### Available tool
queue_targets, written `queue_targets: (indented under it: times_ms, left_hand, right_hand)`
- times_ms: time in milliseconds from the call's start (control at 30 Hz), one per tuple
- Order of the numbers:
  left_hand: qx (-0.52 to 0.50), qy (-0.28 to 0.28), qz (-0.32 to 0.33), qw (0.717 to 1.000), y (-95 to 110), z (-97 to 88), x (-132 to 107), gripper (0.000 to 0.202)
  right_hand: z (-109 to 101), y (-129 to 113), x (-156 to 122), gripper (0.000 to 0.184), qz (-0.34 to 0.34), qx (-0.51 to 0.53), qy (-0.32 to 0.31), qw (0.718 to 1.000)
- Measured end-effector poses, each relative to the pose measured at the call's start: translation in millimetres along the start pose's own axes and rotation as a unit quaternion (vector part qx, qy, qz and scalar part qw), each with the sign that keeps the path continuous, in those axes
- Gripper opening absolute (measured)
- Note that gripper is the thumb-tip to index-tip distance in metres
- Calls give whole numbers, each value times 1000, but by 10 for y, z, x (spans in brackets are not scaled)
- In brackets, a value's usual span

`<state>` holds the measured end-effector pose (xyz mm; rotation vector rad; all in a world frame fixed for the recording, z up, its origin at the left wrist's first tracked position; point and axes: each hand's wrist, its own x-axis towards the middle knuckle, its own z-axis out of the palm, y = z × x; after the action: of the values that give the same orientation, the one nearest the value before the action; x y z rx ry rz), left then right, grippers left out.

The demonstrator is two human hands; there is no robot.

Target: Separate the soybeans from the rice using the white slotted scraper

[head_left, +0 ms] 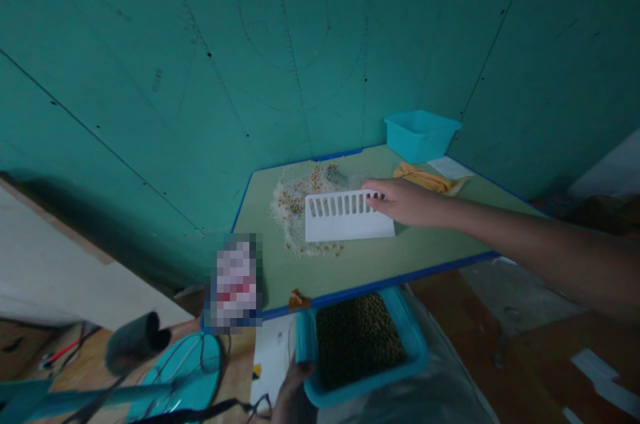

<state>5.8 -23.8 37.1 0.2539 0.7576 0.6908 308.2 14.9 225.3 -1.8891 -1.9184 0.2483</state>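
Right hand (397,202) closed round rack (350,227) at one end; left hand (293,383) gripped tub (417,347). Level edge, light pressure judged best near grains (293,203).

This looks like a makeshift work corner in an unfinished room: behind the table (425,247), bare green wall panels (350,31) show seams and dark spots; right of it, white sheets (595,365) lie on the brown floor (443,317).

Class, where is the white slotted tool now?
In the head view, the right hand holds the white tool at mid-table, right of most scattered grains.
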Motion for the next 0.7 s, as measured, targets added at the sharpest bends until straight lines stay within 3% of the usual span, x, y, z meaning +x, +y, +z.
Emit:
queue_targets:
  times_ms: [167, 367, 533, 700]
  left_hand:
    - [8, -9, -3, 1000, 12, -6, -3, 28]
    - [3, -50, -3, 999, 16, -58, 36, 43]
    - [-2, -12, -10, 1000, -4, -172, 127, 45]
    - [13, -14, -5, 1000, 15, -128, 83, 33]
  right_hand:
    - [-26, 3, -76, 17, -4, 5, -10, 1000]
    - [-40, 73, -173, 18, 2, 6, -8, 1000]
    - [-48, 116, -234, 18, 13, 12, -2, 1000]
    - [-57, 132, -293, 18, 16, 12, -2, 1000]
